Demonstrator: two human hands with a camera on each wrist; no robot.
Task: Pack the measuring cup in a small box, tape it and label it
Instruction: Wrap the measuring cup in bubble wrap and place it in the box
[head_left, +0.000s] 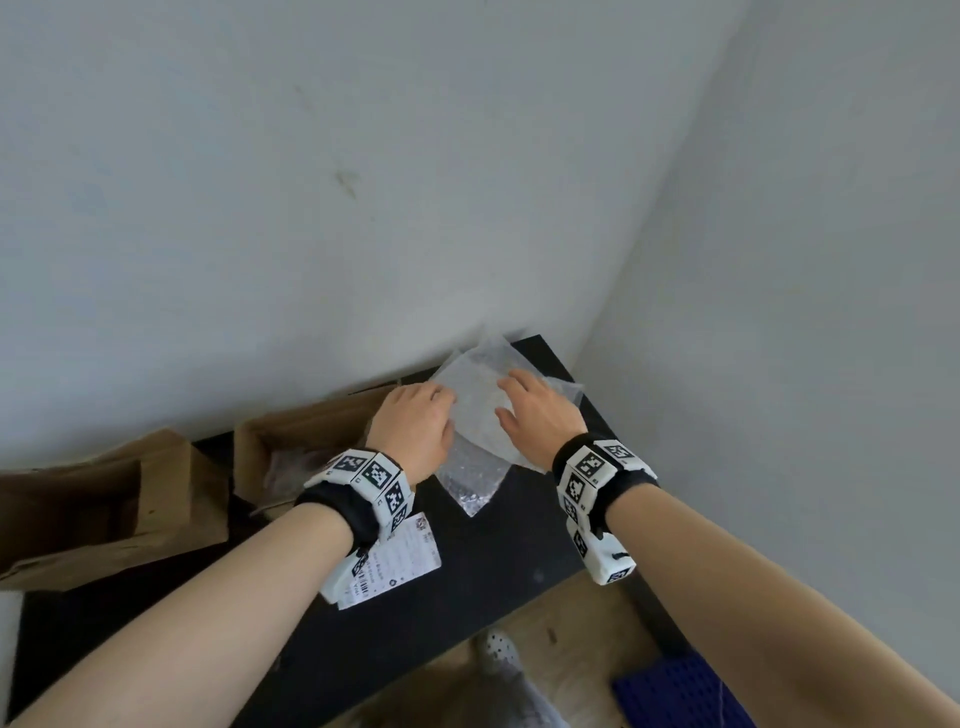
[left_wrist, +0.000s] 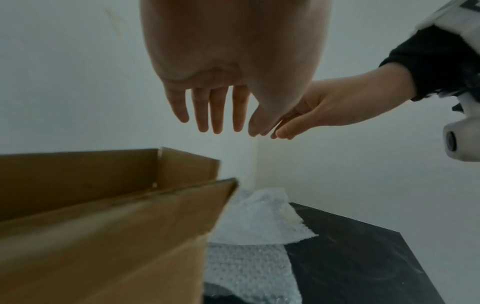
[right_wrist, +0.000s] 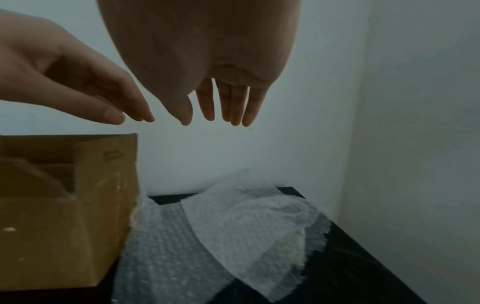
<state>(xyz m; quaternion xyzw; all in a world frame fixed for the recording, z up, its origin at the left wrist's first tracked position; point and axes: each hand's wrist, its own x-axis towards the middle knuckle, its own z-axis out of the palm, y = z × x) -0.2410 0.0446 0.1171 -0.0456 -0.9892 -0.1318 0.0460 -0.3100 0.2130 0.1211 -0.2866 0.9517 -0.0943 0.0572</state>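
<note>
We cannot see the measuring cup in any view; it may lie hidden somewhere, but nothing shows it. What we have under our hands is the pile of translucent, dimpled bubble-wrap sheets (head_left: 480, 410), lying loose on the black tabletop (head_left: 488, 561) in the corner of the pale walls. We judge these sheets to be very light, soft and floppy, a little slippery against each other, so we would pinch one by a free corner or edge and peel it off the pile rather than press down on it.

Our left hand (head_left: 415, 426) and right hand (head_left: 537, 410) hover palm-down over the sheets, close together; the wrist views show all fingers straight, spread and holding nothing, with a clear gap between fingertips and wrap. Both forearms reach forward from below, wrists nearly level.

Just left of the pile stands the small open brown cardboard box (head_left: 291, 447), flaps up, and a second open carton (head_left: 104, 499) sits further left. A white printed shipping label (head_left: 400, 561) lies on the tabletop beneath our left wrist.
</note>
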